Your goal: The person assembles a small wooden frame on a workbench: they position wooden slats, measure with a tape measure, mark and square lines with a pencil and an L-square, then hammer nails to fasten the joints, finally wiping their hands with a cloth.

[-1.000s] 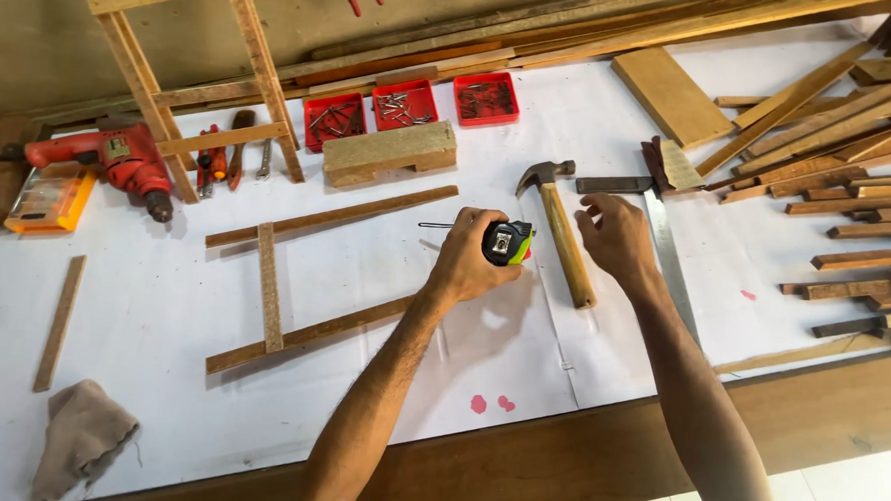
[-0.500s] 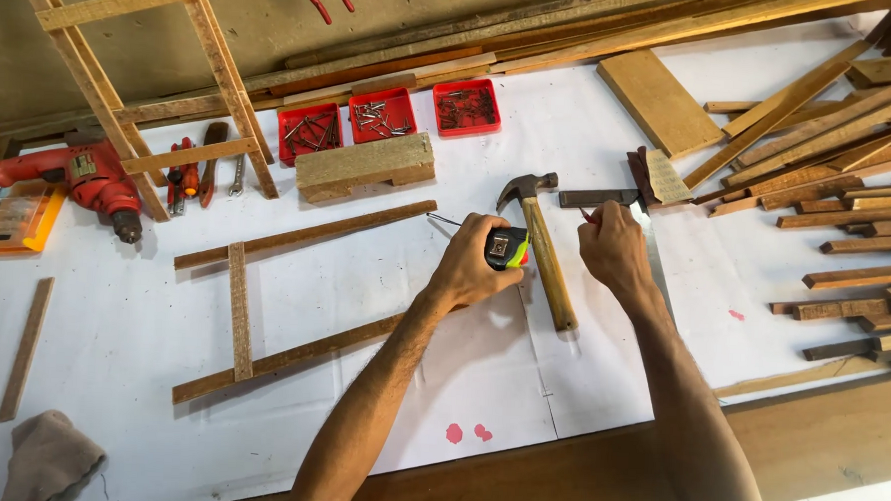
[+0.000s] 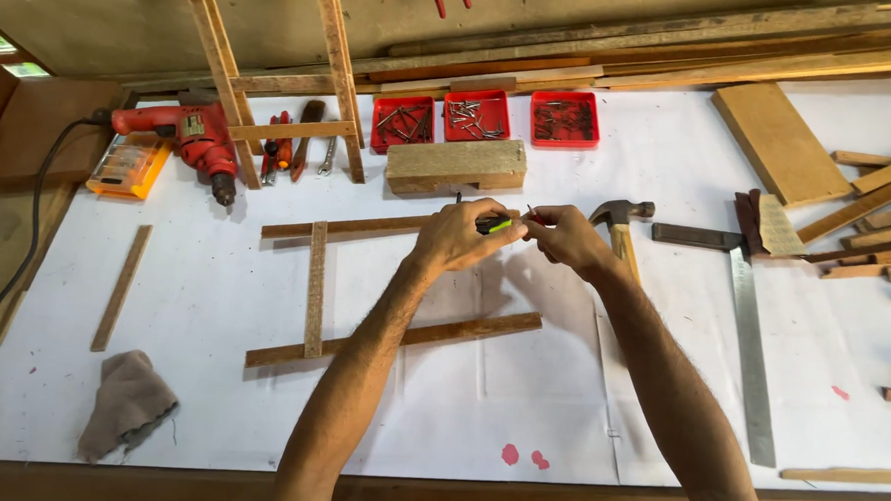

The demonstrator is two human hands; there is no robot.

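Note:
My left hand grips a black and yellow-green tape measure above the right end of the upper wooden strip. My right hand is right beside it, fingertips pinched at the tape's end, with a thin tip showing between them. Two long strips lie parallel on the white sheet, the lower strip nearer me, joined by a short cross piece at their left. A hammer lies just right of my right hand.
A wooden block and three red trays of nails sit behind the hands. A red drill, a ladder-like frame, a steel square, a cloth and stacked wood pieces surround the work.
The view has shifted so everything sits further right. My hands have come together at the tape measure, over the upper strip's right end; my right hand left the spot near the hammer.

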